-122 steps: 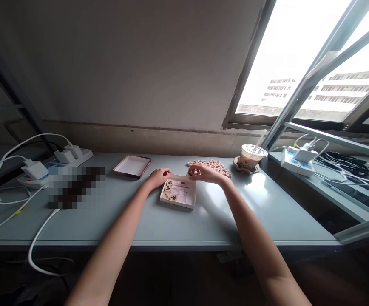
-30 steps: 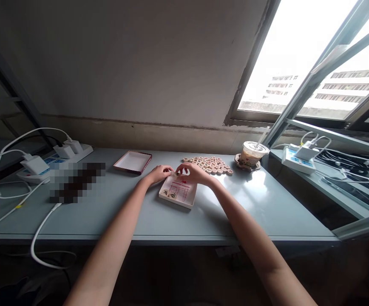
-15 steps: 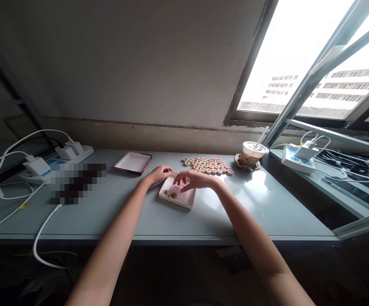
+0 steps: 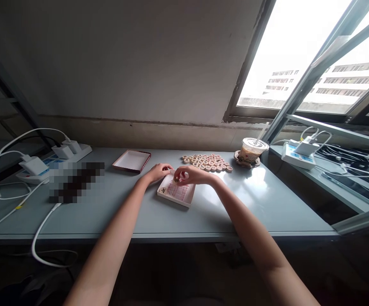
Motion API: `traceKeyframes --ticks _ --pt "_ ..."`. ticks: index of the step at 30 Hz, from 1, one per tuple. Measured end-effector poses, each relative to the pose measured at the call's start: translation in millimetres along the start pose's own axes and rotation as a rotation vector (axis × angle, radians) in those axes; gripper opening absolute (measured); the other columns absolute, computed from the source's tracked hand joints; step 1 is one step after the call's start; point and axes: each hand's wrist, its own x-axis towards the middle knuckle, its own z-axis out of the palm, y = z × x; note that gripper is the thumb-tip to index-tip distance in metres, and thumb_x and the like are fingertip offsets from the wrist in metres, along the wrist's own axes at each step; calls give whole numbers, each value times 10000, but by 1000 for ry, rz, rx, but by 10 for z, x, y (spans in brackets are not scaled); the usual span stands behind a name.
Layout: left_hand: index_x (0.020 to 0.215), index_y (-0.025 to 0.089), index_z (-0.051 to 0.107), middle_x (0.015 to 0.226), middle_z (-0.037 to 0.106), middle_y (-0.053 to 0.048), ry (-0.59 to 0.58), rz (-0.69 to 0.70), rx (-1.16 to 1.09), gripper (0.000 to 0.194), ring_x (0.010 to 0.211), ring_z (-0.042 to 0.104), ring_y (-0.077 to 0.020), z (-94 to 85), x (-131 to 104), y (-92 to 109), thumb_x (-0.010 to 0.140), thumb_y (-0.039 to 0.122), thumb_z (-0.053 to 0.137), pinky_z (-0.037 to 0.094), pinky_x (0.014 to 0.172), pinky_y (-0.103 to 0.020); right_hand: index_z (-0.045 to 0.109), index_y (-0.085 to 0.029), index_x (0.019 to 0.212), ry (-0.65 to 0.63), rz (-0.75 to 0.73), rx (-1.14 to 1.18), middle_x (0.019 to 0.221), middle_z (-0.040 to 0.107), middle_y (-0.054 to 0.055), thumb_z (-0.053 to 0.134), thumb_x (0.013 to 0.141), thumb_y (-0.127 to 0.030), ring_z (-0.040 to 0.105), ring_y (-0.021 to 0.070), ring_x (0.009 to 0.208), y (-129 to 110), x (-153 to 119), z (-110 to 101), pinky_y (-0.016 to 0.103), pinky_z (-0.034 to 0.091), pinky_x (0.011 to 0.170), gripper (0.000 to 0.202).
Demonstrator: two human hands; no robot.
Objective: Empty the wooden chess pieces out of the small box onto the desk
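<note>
A shallow white box [image 4: 173, 201] lies near the middle of the desk, with a red-lined sheet [image 4: 181, 193] on its floor. My left hand [image 4: 159, 172] grips the box's far left corner, fingers curled at the rim. Over the box, my right hand [image 4: 190, 174] pinches a round xiangqi piece [image 4: 175, 181] tilted between thumb and fingers. Another xiangqi piece [image 4: 163, 190] lies flat in the near left corner of the box. Beyond my right hand, many xiangqi pieces [image 4: 208, 161] are spread together on the desk.
Behind my left hand sits the open box lid [image 4: 131, 160]. A lidded drink cup [image 4: 252, 152] with a straw stands in a holder at the back right. Power strips [image 4: 46, 168] and white cables occupy the left side; another strip [image 4: 299, 156] lies right. The desk's front edge [image 4: 184, 235] runs before me.
My right hand has closed on one of the two xiangqi pieces in the box's near left and lifted it. My left hand stays at the corner.
</note>
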Motion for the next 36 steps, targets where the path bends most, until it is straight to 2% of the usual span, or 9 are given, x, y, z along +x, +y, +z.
traceKeyframes --ticks 5,8,11,16,18,24,29,33,36 --pt "920 177 671 981 683 -56 -1 -29 -32 322 899 598 -210 5 -43 54 720 339 477 449 774 -282 613 -194 1013 356 264 -297 949 647 43 587 836 -324 571 156 832 389 -44 -121 248 389 705 221" --pt "923 173 668 989 678 -62 0 -34 -38 324 907 597 -214 2 -60 84 720 336 475 448 762 -282 599 -187 1066 471 353 -484 932 659 62 572 854 -282 576 186 870 452 -72 -139 275 376 745 234" --pt "930 174 664 989 676 -62 -8 -27 -34 334 903 595 -213 0 -49 76 727 359 473 448 779 -287 619 -189 1029 416 254 -375 902 651 46 563 858 -247 568 148 788 314 -73 -139 245 381 687 189" --pt "906 168 669 961 683 -57 4 12 16 328 909 593 -212 5 1 -6 717 354 474 448 809 -288 636 -214 1042 27 -109 -114 979 624 24 667 781 -252 547 123 820 -105 25 79 218 411 692 265" --pt "920 166 667 910 687 -53 -2 1 27 337 855 604 -206 5 12 -33 712 337 464 461 759 -283 627 -210 1063 -28 -162 -158 998 616 33 678 767 -252 539 144 876 -222 76 228 233 415 716 303" --pt "917 163 668 884 685 -49 1 11 6 332 820 609 -201 -1 -7 -8 710 332 471 466 712 -271 639 -188 901 72 -125 -235 864 608 18 651 783 -305 528 135 800 -312 131 417 239 395 697 167" --pt "908 163 672 939 680 -58 1 10 -11 342 899 592 -217 3 0 3 722 387 491 458 783 -285 652 -204 915 73 -81 -125 827 607 0 658 773 -320 517 97 701 -215 57 171 205 356 607 183" --pt "943 165 665 984 674 -66 -10 -15 -30 359 921 586 -230 5 -11 11 722 388 490 448 808 -312 632 -202 969 267 61 -142 861 609 9 634 789 -349 529 103 736 83 -60 -92 204 359 621 233" --pt "946 167 662 1000 669 -75 -10 -43 -45 354 910 592 -228 0 -47 56 728 378 478 450 767 -303 609 -194 957 335 197 -236 896 630 19 607 816 -380 537 115 725 342 -151 -177 219 361 625 234"
